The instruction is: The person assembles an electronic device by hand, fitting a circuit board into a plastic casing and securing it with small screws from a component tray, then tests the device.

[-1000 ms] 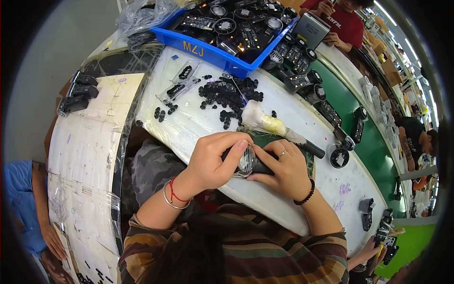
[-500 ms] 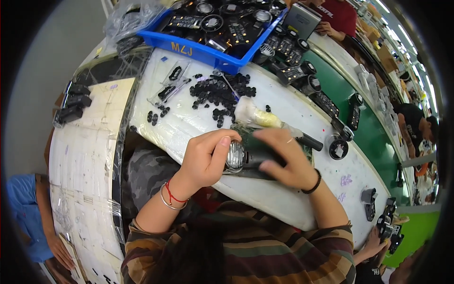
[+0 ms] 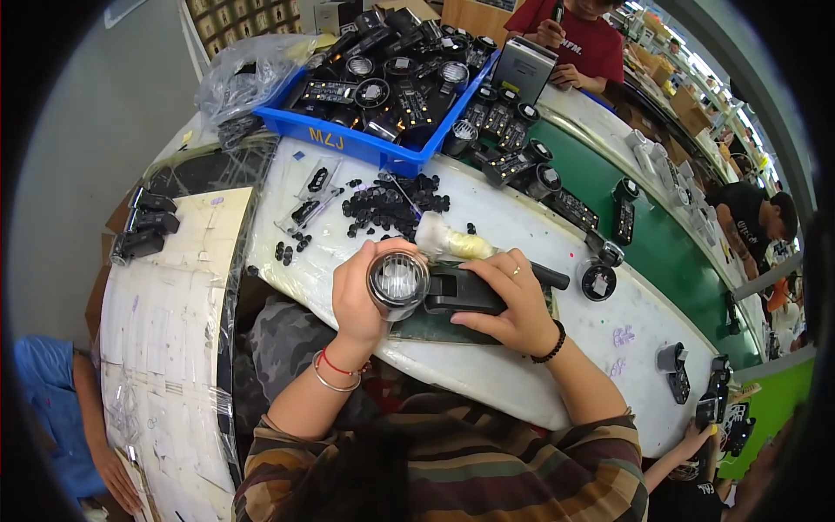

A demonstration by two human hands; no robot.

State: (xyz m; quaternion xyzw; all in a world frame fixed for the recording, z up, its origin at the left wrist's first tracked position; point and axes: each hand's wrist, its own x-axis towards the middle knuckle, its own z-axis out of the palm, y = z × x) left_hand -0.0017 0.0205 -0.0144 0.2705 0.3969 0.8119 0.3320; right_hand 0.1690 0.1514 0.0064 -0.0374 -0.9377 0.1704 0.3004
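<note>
- Between the fingers: a black plastic lamp (image 3: 468, 291), its round, clear, ribbed lens (image 3: 398, 280) facing up; left hand (image 3: 358, 291) grasping the lens end, right hand (image 3: 513, 304) the smooth oblong body.
- Step, seemingly: steadying the lamp two-handed; any turn calls for both grips firm.
- Under the fingers: dark green flat mat (image 3: 426, 330).
- Beyond the fingertips: soft white-and-yellow wrapped bundle (image 3: 452, 238), small rounded black pieces (image 3: 383, 207).

The round lens (image 3: 398, 278) is clear and glossy, set at the end of a matt black plastic body (image 3: 470, 291). Smooth, shiny blue plastic makes the bin (image 3: 326, 150), thin crinkled film the bag (image 3: 248, 83); the white desk (image 3: 513, 222) has a soft sheen, and the striped sleeve (image 3: 591, 461) is matt cloth. The pale board (image 3: 170, 348) looks scuffed, perhaps paper-covered, hard to tell from here.
</note>
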